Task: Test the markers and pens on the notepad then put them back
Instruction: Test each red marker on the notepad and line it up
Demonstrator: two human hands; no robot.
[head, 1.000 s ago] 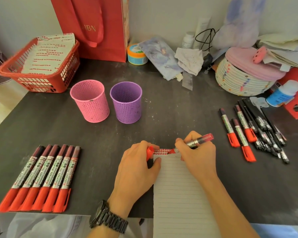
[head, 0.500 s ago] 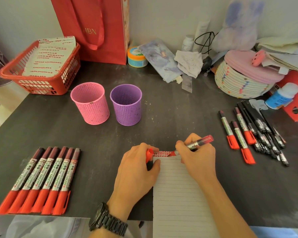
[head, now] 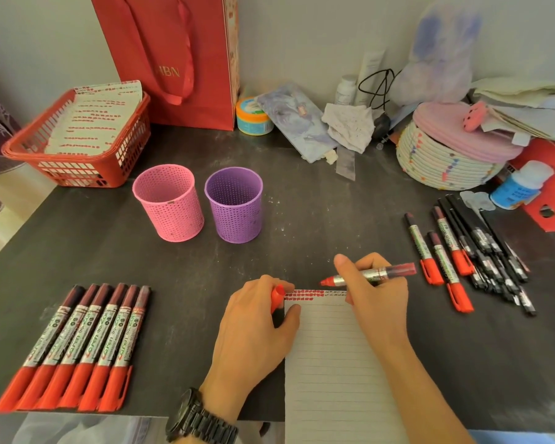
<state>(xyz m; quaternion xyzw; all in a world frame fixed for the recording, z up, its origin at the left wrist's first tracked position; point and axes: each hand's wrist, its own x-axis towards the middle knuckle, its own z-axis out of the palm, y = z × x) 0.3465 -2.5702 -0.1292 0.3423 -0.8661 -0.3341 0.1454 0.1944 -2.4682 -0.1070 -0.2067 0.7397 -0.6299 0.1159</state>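
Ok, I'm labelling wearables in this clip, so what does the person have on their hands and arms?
The left hand is bare, with a chunky black link-bracelet wristwatch on its wrist. The right hand and its forearm are bare: no watch, ring or sleeve shows. There are no gloves on either.

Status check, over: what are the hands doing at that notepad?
Right hand grips uncapped red marker, tip at top of notepad. Left hand holds red cap, thumb on its left edge. Nothing blocking the page.
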